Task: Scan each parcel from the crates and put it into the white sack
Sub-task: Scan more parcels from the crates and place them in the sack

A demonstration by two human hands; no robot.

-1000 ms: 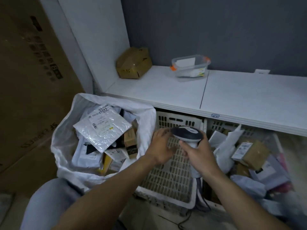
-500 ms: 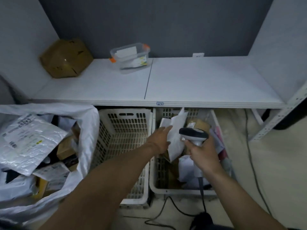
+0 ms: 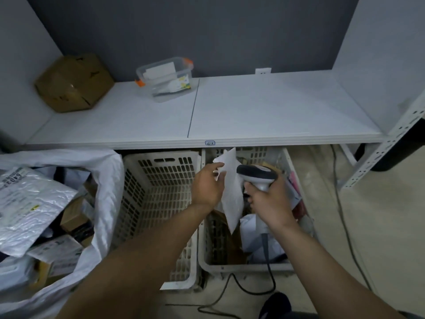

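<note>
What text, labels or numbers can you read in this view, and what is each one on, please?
"6403" (digits unsure): on the silver mailer in the white sack.
Too small to read: the shelf-edge sticker and the mailer's fine print.
Blurred: the clear tub label and the cardboard box marks.

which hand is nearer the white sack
Left. The left hand, holding a white parcel, is across the left crate from the white sack; the right hand, gripping the scanner, is farther right.
</note>
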